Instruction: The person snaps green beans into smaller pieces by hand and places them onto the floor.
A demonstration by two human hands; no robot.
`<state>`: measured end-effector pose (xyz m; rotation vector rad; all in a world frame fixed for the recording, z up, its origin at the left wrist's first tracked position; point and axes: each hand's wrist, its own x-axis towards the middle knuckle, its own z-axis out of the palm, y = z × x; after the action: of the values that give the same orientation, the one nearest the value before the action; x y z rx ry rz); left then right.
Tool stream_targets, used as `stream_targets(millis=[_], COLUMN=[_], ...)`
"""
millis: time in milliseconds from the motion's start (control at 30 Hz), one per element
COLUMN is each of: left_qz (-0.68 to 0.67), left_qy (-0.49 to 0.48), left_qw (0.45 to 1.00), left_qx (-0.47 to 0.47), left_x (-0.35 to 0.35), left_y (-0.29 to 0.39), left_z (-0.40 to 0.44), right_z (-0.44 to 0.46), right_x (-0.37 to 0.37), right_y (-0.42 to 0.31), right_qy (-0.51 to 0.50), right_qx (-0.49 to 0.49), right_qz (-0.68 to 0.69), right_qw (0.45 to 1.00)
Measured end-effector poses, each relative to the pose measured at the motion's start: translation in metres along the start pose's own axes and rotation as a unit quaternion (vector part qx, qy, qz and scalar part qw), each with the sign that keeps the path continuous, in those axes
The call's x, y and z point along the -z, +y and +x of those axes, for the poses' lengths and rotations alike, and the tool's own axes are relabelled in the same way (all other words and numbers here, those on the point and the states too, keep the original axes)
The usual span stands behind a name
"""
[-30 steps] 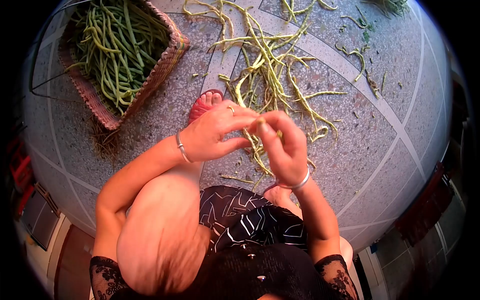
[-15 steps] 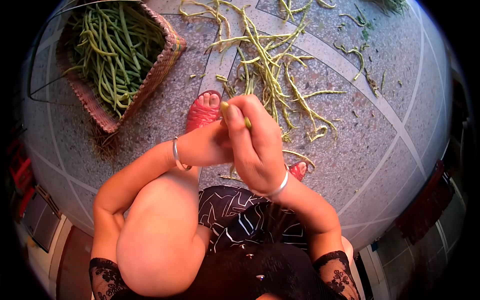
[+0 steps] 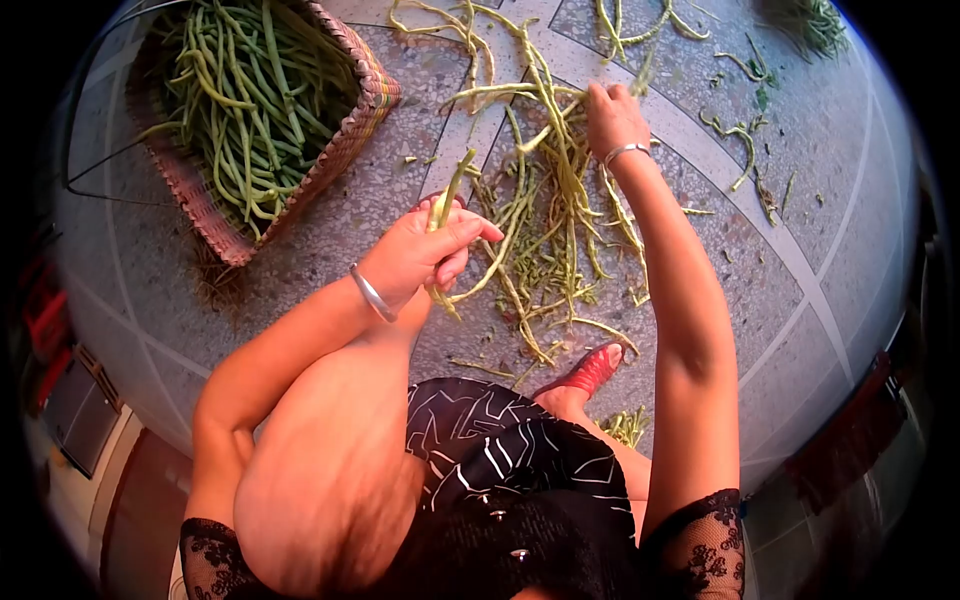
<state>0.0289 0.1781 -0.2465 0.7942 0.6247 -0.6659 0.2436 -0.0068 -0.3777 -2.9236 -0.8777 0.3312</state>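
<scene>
My left hand (image 3: 425, 250) is closed around several pieces of green bean (image 3: 455, 185), which stick out above and below the fist, over my raised knee. Its index finger points out to the right. Farther forward, my right hand (image 3: 615, 120) is curled at the top of a loose heap of long beans (image 3: 565, 170) on the floor. The fingers appear pinched on a long bean (image 3: 645, 75), whose end looks blurred beside them. Below the heap, short broken bits (image 3: 545, 265) lie scattered.
A woven basket (image 3: 375, 90) filled with long green beans stands at the upper left, with a thin dark handle. More bean strands (image 3: 740, 150) and a green bundle (image 3: 815, 25) lie to the right on the speckled floor. My red sandal (image 3: 590, 372) is beside the scraps.
My hands were together in front of me, holding bean pieces. The right hand has moved forward and right to the heap; the left stays near my knee with the pieces.
</scene>
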Motion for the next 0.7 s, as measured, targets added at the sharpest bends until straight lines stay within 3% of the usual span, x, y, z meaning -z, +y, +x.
stream_targets(millis=[67,200,333,367,400,467,533,600,633,667,700], left_qz=[0.02,0.078,0.154,0.175,0.251,0.391,0.422,0.476,0.504,0.503,0.502], left_qy=[0.017,0.019,0.019,0.019,0.023,0.028,-0.005,-0.032,-0.049,-0.064,-0.079], left_qw=[1.0,0.995,0.982,0.977,0.951,0.867,0.833,0.791,0.77,0.767,0.764], left_qx=[-0.013,-0.059,-0.111,-0.116,-0.182,-0.306,-0.359,-0.383,-0.389,-0.394,-0.398], left_x=[-0.002,0.003,-0.002,-0.005,-0.006,-0.008,-0.019,-0.03,-0.032,-0.032,-0.032], left_y=[0.001,-0.003,-0.002,0.0,0.0,-0.002,0.004,0.008,0.007,0.005,0.002], left_z=[0.001,0.006,0.002,0.0,0.002,0.004,0.005,0.004,0.006,0.007,0.009], right_z=[-0.007,-0.042,-0.087,-0.101,-0.115,-0.139,-0.157,-0.174,-0.176,-0.179,-0.183], right_x=[0.012,0.049,0.084,0.094,0.104,0.117,0.129,0.128,0.135,0.136,0.13], right_y=[0.001,0.001,-0.005,-0.013,-0.023,-0.038,-0.063,-0.081,-0.09,-0.094,-0.101], right_qy=[-0.08,0.043,0.131,0.057,-0.018,-0.128,-0.155,-0.123,-0.153,-0.139,-0.102], right_qx=[-0.012,0.091,0.082,-0.024,-0.129,-0.229,-0.245,-0.141,-0.155,-0.114,-0.111], right_qz=[-0.061,-0.047,0.139,0.274,0.4,0.621,0.573,0.478,0.496,0.506,0.57], right_qw=[0.995,0.994,0.978,0.96,0.907,0.739,0.766,0.858,0.841,0.844,0.808])
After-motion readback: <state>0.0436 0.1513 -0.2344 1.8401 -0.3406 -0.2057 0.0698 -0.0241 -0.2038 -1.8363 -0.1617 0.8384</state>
